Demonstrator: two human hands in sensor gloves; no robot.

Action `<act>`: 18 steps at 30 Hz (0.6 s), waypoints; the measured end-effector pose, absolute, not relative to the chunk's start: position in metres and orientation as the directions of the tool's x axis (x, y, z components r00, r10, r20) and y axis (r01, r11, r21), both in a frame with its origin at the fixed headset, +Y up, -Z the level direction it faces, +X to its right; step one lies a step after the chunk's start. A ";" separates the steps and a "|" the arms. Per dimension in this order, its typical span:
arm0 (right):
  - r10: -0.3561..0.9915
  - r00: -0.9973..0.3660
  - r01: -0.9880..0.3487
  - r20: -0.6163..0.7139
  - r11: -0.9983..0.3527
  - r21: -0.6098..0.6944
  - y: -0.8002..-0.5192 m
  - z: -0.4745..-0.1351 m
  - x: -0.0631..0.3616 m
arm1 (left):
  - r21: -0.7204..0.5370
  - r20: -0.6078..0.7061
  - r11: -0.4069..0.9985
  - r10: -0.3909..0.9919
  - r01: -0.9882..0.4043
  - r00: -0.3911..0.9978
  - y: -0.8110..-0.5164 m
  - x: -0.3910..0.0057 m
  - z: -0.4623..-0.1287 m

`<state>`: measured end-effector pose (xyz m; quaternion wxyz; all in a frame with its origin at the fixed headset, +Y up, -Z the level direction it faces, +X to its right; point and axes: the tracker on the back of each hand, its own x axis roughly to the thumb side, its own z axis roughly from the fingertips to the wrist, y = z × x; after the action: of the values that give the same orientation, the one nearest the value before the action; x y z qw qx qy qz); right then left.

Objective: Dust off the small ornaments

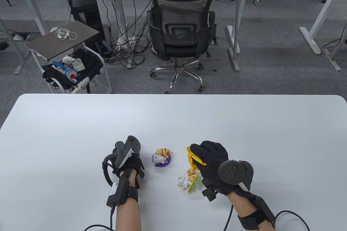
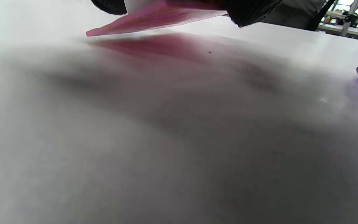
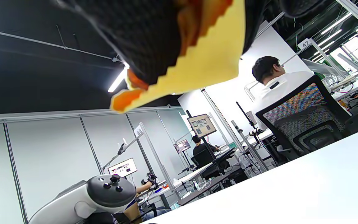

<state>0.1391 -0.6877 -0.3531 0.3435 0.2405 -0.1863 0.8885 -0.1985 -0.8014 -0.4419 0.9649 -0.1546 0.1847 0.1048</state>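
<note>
Now the right hand (image 1: 214, 160) grips a crumpled yellow cloth (image 1: 193, 158) above the yellow-based figurine (image 1: 189, 179) near the white worktop's (image 1: 67, 133) front edge. Just left, the purple-based figurine (image 1: 161, 157) stands beside the left hand (image 1: 127, 160), whose grip I cannot tell.

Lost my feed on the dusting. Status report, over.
Right hand grips yellow cloth above the yellow-base ornament. Left hand holds a pink piece. Purple-base ornament stands between hands, untouched.

Yellow cloth (image 3: 204, 62) in right hand (image 3: 148, 34)
</note>
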 end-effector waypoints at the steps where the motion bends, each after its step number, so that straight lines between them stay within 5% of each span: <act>1: 0.518 -0.651 -0.697 0.555 -0.697 -0.167 -0.688 -0.353 0.139 | -0.257 -0.394 0.927 0.158 -0.274 0.905 -0.803 -0.200 -0.441; 18: 0.510 -0.645 -0.700 0.569 -0.694 -0.170 -0.683 -0.350 0.137 | -0.188 -0.382 0.943 0.189 -0.276 0.905 -0.793 -0.201 -0.426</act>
<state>0.1369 -0.6831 -0.3500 0.3412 0.2476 -0.1912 0.8864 -0.2006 -0.7927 -0.4262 0.9685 -0.1195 0.1823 0.1202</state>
